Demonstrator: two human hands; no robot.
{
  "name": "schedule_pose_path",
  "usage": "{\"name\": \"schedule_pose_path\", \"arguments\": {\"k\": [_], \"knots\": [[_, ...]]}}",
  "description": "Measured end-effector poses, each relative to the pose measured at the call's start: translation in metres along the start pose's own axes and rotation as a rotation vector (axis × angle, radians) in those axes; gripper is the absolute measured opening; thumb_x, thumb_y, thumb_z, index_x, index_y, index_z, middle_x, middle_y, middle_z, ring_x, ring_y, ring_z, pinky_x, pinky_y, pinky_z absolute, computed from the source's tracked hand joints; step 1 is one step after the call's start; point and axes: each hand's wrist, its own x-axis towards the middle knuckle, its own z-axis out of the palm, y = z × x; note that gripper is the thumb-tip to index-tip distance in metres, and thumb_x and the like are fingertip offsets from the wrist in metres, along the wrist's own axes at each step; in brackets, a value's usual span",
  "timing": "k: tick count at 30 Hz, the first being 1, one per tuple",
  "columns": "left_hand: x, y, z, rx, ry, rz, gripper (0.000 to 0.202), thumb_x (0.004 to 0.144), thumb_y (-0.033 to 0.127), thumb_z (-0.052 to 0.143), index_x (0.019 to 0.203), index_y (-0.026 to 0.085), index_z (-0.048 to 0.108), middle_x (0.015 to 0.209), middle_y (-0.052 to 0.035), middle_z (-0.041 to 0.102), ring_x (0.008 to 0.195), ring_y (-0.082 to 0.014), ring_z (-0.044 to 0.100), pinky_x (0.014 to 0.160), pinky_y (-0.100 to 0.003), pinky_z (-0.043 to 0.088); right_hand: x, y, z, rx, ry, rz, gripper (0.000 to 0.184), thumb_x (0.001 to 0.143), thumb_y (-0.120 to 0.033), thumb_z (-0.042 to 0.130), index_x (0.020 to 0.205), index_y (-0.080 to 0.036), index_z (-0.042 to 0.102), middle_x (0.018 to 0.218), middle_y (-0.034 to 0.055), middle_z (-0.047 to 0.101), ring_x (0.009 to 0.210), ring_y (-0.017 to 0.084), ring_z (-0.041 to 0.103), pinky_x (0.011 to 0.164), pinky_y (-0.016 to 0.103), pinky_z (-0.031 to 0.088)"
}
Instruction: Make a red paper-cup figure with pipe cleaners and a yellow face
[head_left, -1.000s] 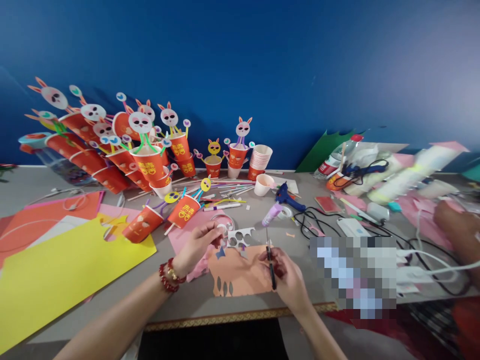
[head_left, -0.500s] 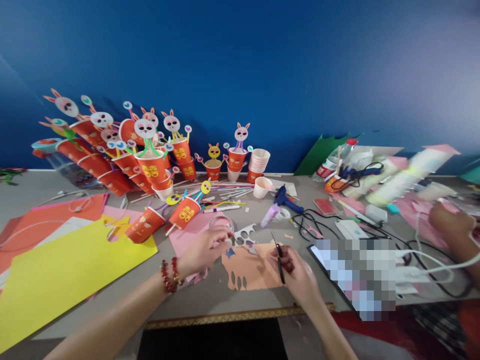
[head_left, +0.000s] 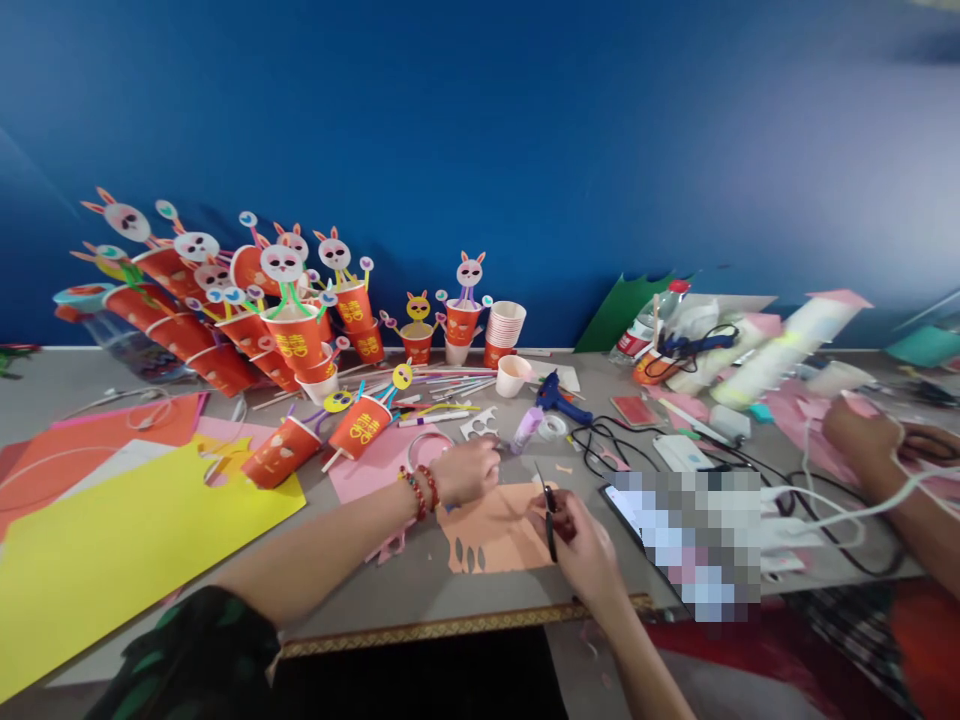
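Observation:
My left hand [head_left: 466, 470], with a red bead bracelet on the wrist, reaches forward over the top edge of a salmon paper sheet [head_left: 491, 535] with small cut-outs. Its fingers are curled together; what they hold, if anything, is hidden. Just beyond it lie a white cut-out strip [head_left: 480, 424] and a purple glue tube [head_left: 525, 430]. My right hand [head_left: 585, 545] rests at the sheet's right edge, closed on small dark scissors [head_left: 550, 515] whose blades point away from me.
Red paper cups with bunny faces [head_left: 300, 335] crowd the back left. A yellow sheet [head_left: 135, 540] lies at the left. A blue glue gun [head_left: 559, 396], stacked cups [head_left: 504, 326] and tangled cables [head_left: 810, 500] lie further right, where another person's hand [head_left: 862, 440] works.
My left hand has moved forward and to the right, past the salmon sheet's top edge. The white cut-out strip now lies further back. The right hand still holds the scissors.

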Motion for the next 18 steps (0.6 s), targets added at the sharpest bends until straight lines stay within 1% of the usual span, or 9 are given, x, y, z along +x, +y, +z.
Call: {"name": "schedule_pose_path", "arguments": {"k": [2,4,7,9,11,13,14,15,18], "knots": [[0.011,-0.006,-0.012,-0.045,0.059,-0.028,0.025,0.087,0.012,0.047,0.066,0.018,0.06,0.115,-0.0165,0.068,0.11,-0.03,0.064,0.096,-0.04,0.05,-0.001,0.001,0.001,0.014,0.003,0.003,0.03,0.088,-0.05,0.056,0.099,-0.022,0.062,0.079,0.0068,0.074,0.066,0.023,0.07,0.059,0.03,0.054],[0.013,-0.007,-0.024,-0.096,0.123,-0.048,0.028,0.09,0.015,0.045,0.065,0.019,0.058,0.117,-0.0146,0.069,0.117,-0.0291,0.061,0.098,-0.039,0.048,-0.003,0.002,0.003,0.015,0.016,-0.005,0.031,0.088,-0.051,0.056,0.098,-0.022,0.062,0.077,0.0059,0.073,0.063,0.022,0.069,0.059,0.03,0.054],[-0.002,-0.004,-0.043,-0.162,0.198,-0.074,0.028,0.093,0.019,0.044,0.068,0.02,0.057,0.121,-0.0122,0.068,0.121,-0.0265,0.059,0.102,-0.038,0.045,-0.005,0.004,0.005,0.004,0.054,-0.02,0.032,0.087,-0.052,0.057,0.098,-0.022,0.062,0.074,0.0047,0.071,0.062,0.022,0.068,0.06,0.031,0.053],[-0.023,-0.001,-0.056,-0.195,0.209,-0.093,0.029,0.094,0.022,0.044,0.067,0.02,0.056,0.116,-0.01,0.07,0.111,-0.0235,0.064,0.095,-0.034,0.048,-0.005,0.006,0.006,-0.011,0.076,-0.026,0.034,0.086,-0.052,0.057,0.101,-0.022,0.061,0.07,0.0031,0.069,0.059,0.021,0.066,0.059,0.03,0.052],[-0.049,0.002,-0.07,-0.269,0.196,-0.137,0.027,0.095,0.024,0.044,0.076,0.019,0.062,0.113,-0.0085,0.071,0.1,-0.0216,0.066,0.084,-0.031,0.051,-0.005,0.007,0.005,-0.033,0.072,-0.049,0.035,0.086,-0.052,0.059,0.103,-0.021,0.061,0.068,0.0016,0.067,0.056,0.02,0.064,0.056,0.03,0.05],[-0.078,0.004,-0.08,-0.308,0.189,-0.177,0.025,0.095,0.024,0.045,0.083,0.019,0.066,0.113,-0.0076,0.071,0.103,-0.0222,0.065,0.084,-0.03,0.049,-0.003,0.005,0.002,-0.069,0.059,-0.097,0.034,0.086,-0.051,0.061,0.103,-0.021,0.063,0.069,0.002,0.066,0.056,0.02,0.062,0.056,0.03,0.049],[-0.092,0.004,-0.083,-0.293,0.187,-0.208,0.024,0.095,0.024,0.046,0.084,0.02,0.067,0.113,-0.007,0.071,0.105,-0.0225,0.064,0.086,-0.03,0.048,-0.002,0.002,-0.001,-0.089,0.056,-0.132,0.032,0.087,-0.05,0.061,0.101,-0.021,0.064,0.072,0.0033,0.067,0.058,0.02,0.063,0.058,0.03,0.049],[-0.105,0.005,-0.085,-0.269,0.193,-0.253,0.024,0.095,0.025,0.047,0.083,0.02,0.067,0.11,-0.0061,0.072,0.099,-0.0215,0.065,0.081,-0.028,0.048,0.0,-0.001,-0.004,-0.109,0.059,-0.172,0.03,0.088,-0.05,0.061,0.096,-0.022,0.065,0.077,0.0054,0.068,0.062,0.021,0.064,0.06,0.03,0.049],[-0.136,0.004,-0.082,-0.184,0.074,-0.345,0.021,0.095,0.028,0.05,0.091,0.021,0.069,0.113,-0.0049,0.07,0.093,-0.0202,0.065,0.078,-0.027,0.048,0.004,-0.012,-0.013,-0.172,0.07,-0.277,0.032,0.092,-0.05,0.056,0.077,-0.022,0.062,0.088,0.0095,0.068,0.072,0.021,0.067,0.064,0.029,0.047]]}}
